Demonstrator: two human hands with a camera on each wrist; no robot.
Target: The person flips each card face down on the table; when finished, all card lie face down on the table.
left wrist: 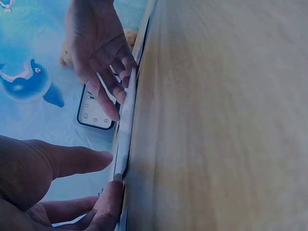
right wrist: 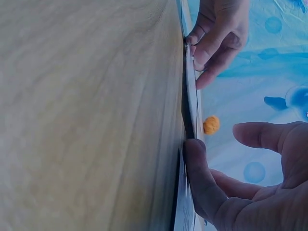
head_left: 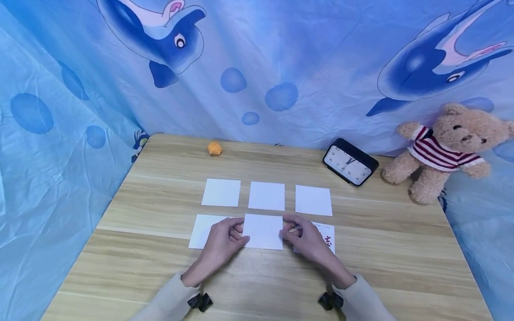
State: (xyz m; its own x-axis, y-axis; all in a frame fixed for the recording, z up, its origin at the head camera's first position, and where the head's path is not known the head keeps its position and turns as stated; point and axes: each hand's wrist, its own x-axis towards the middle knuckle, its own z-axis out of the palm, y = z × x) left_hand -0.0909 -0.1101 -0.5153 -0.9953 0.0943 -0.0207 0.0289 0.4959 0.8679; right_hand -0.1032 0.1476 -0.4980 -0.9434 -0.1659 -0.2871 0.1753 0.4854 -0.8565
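Head view: left hand point(head_left: 222, 243) and right hand point(head_left: 307, 238) pinch the middle card point(head_left: 263, 231) by its side edges; thin, light, bendy, probably easiest lifted there.

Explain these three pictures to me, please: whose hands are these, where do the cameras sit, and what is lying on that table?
No machine here: a person works with bare hands. The wide picture comes from a head-worn camera; the other two from cameras on each wrist, looking sideways along the wooden table. The left hand and right hand pinch the opposite edges of the middle front card, lifting it slightly. Five other white cards lie around it; the card at the front right shows red print. Behind stand a small orange ball, a black clock and a teddy bear.
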